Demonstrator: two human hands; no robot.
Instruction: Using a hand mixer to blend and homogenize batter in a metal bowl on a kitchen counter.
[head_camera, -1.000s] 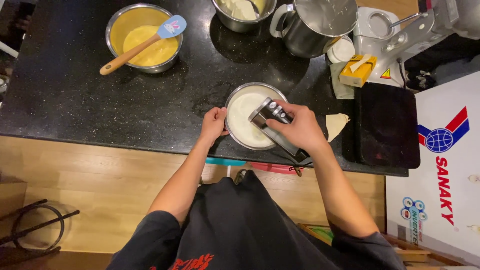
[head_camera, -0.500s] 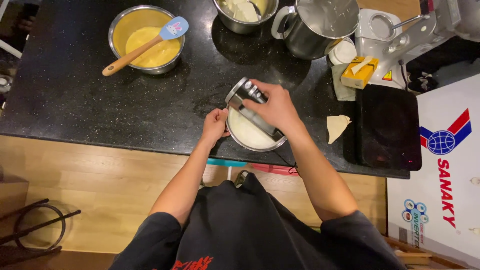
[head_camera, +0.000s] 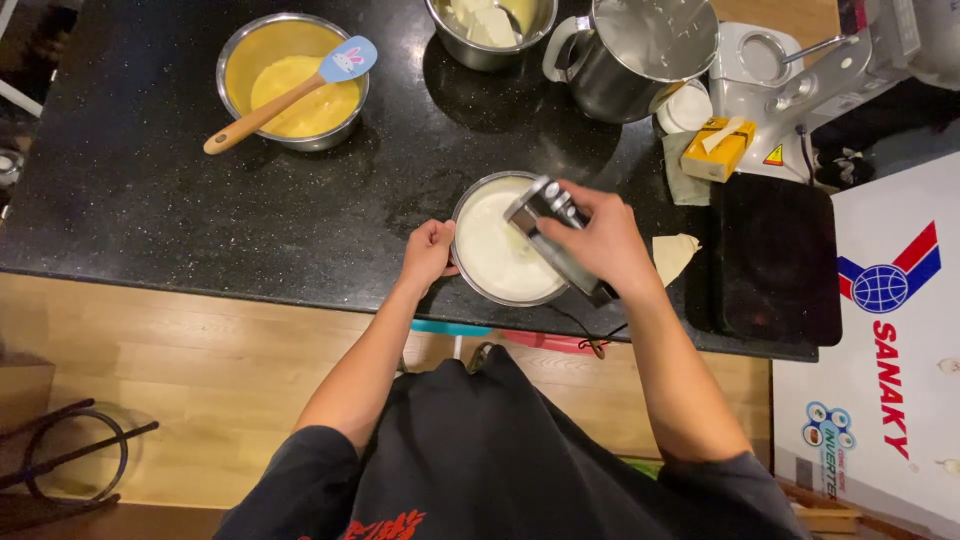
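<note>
The right hand (head_camera: 598, 240) has its fingers clenched around the handle of a hand mixer (head_camera: 555, 238), held tilted over a steel bowl (head_camera: 497, 250) of white cream, so the working end points down into the cream; the beaters themselves are hidden under the mixer body, so how deep they sit is unclear. The left hand (head_camera: 428, 252) grips the bowl's near-left rim, fingers curled on it, apparently to keep the bowl from turning or sliding on the dark desk (head_camera: 150, 200). The bowl sits at the desk's front edge, directly between the two hands, close to the person's body.

Well beyond the left fingers stands a second bowl (head_camera: 292, 80) with yellow batter, a wooden-handled spatula (head_camera: 285, 95) resting across its rim so its blade stays off the desk. Beyond the right fingers are a third bowl (head_camera: 490, 30) with pale pieces and a steel jug (head_camera: 640, 60).

That makes three bowls, one jug, one spatula, one mixer. A yellow box (head_camera: 718, 150) lies to the far right of the right fingers, near a black tray (head_camera: 775, 260).
</note>
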